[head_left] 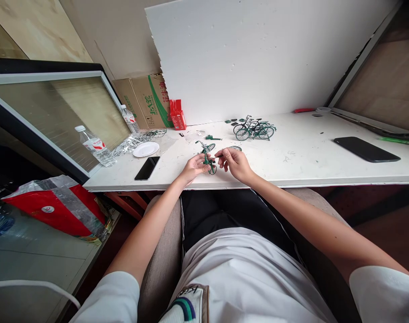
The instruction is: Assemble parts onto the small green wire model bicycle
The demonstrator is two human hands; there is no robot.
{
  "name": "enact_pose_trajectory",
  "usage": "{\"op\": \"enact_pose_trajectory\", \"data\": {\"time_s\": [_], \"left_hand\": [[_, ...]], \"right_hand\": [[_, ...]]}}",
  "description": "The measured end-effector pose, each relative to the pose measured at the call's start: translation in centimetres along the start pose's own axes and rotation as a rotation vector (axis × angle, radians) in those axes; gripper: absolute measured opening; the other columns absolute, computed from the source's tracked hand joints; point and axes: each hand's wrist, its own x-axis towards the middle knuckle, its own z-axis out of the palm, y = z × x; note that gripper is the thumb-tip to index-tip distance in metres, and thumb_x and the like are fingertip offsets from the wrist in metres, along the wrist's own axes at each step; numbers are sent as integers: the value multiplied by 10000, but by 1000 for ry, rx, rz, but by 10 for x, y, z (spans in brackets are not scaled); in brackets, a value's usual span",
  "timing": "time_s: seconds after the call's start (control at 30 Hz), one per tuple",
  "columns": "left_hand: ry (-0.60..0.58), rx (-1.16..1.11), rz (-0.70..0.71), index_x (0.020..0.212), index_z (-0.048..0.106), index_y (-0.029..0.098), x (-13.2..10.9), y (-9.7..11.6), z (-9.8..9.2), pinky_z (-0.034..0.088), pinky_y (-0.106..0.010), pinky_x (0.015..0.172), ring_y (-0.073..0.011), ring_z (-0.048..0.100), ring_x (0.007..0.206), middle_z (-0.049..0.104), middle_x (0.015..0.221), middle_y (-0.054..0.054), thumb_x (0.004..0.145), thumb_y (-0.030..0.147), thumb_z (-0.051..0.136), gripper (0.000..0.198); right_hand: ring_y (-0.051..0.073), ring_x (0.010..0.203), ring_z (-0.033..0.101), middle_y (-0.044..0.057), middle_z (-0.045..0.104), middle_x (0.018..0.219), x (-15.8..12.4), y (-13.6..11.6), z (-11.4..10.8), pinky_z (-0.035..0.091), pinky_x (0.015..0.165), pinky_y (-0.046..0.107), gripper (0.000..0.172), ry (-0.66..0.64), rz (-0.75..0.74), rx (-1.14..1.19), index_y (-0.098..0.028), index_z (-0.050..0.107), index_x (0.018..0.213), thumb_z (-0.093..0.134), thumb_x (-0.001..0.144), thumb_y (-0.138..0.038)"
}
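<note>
My left hand (194,168) is closed around a small green model bicycle frame (207,157), held just above the white table (292,157) near its front edge. My right hand (234,162) pinches a tiny dark part against the frame from the right; I cannot make out what the part is. A loose wheel (236,148) lies just behind my right hand. A finished green model bicycle (254,128) stands further back, with small green parts (233,121) beside it. A green piece (211,137) lies behind the frame.
A black phone (147,168) and a white plate (146,149) lie left of my hands, near empty part sprues (140,139). Two water bottles (95,147) and a red box (177,115) stand at the back left. Another black phone (366,149) lies far right.
</note>
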Motion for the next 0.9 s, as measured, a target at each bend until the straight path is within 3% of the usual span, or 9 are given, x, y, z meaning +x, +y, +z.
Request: {"op": "enact_pose_trajectory", "data": {"time_s": [0.2,0.57,0.73,0.9], "left_hand": [[-10,7,5,1352,745,196,1,-2,-3,504,-471,1119,-322,692,1267,754,1337,-174,709,372,1028,725],[17,20,-26,1415,765,218,3,-9,-7,501,-459,1129,-307,700,1249,771,1360,-148,683,368,1039,795],[-9,23,-17,1453,738,216,4,-11,-8,511,-469,1145,-306,702,1260,728,1462,-165,690,428,1037,847],[-34,46,-23,1507,694,215,5,-13,-10,502,-498,1168,-319,718,1254,718,1479,-174,715,456,1021,890]], "right_hand": [[182,604,599,12,646,647,2,6,-9,500,682,337,704,-53,-26,-223,-236,665,904,413,1020,-882],[232,699,728,55,767,748,5,-5,-14,563,752,369,519,-137,-54,-185,-233,707,917,628,1011,-737],[231,705,738,60,779,768,4,-8,-14,559,754,353,562,-165,-65,-237,-227,702,936,576,1026,-768],[213,632,650,37,704,670,2,-14,-11,479,714,336,616,-161,-105,-390,-223,666,928,449,1073,-782]]}}
